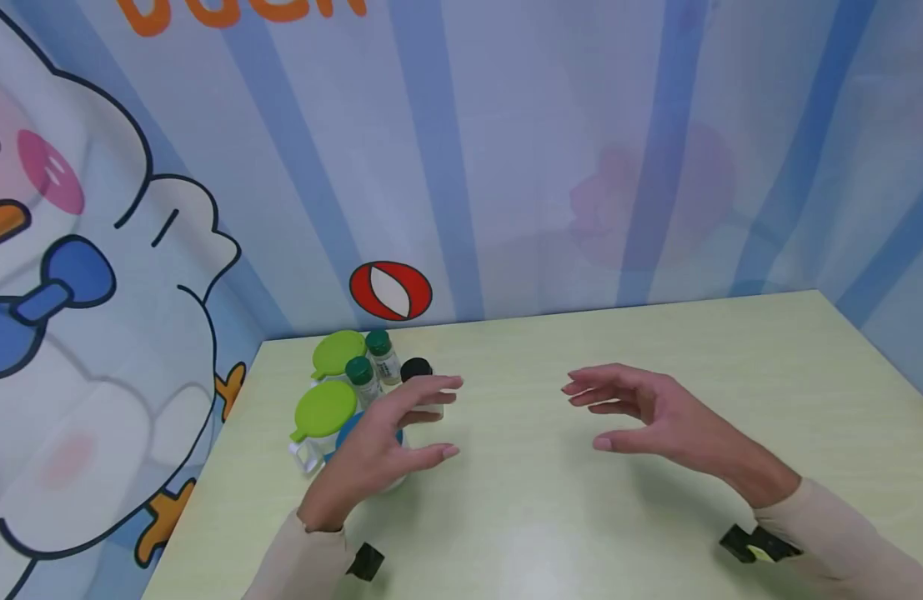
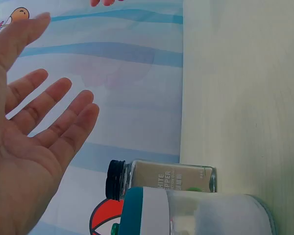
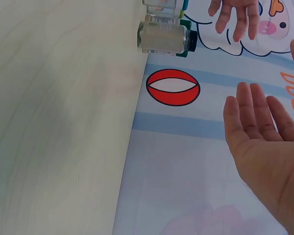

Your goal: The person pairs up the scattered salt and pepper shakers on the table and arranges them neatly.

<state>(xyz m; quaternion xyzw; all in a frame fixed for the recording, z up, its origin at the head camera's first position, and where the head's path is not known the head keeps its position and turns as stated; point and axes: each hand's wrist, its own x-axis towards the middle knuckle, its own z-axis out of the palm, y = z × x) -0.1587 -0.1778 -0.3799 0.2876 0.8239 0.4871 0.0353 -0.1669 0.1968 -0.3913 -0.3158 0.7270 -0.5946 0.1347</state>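
Observation:
My left hand (image 1: pixel 382 442) hovers with its fingers spread and nothing in it, overlapping a group of containers in the head view. Beneath it, partly hidden, is a blue-lidded jar (image 1: pixel 348 429). Just beyond its fingers stands a black-capped glass jar (image 2: pixel 171 176) labelled white pepper, with pale powder inside. Two lime-lidded containers (image 1: pixel 326 408) stand to its left, and two green-capped spice bottles (image 1: pixel 362 379) fill the space between. Over the right half of the table, my right hand (image 1: pixel 649 412) is held up with relaxed fingers, apart from everything.
The pale wooden table (image 1: pixel 581 533) meets a blue-striped printed backdrop (image 1: pixel 529 167) along its back edge. A cartoon duck (image 1: pixel 93 350) covers the left side panel. A red oval print (image 1: pixel 390 291) sits on the backdrop behind the bottles.

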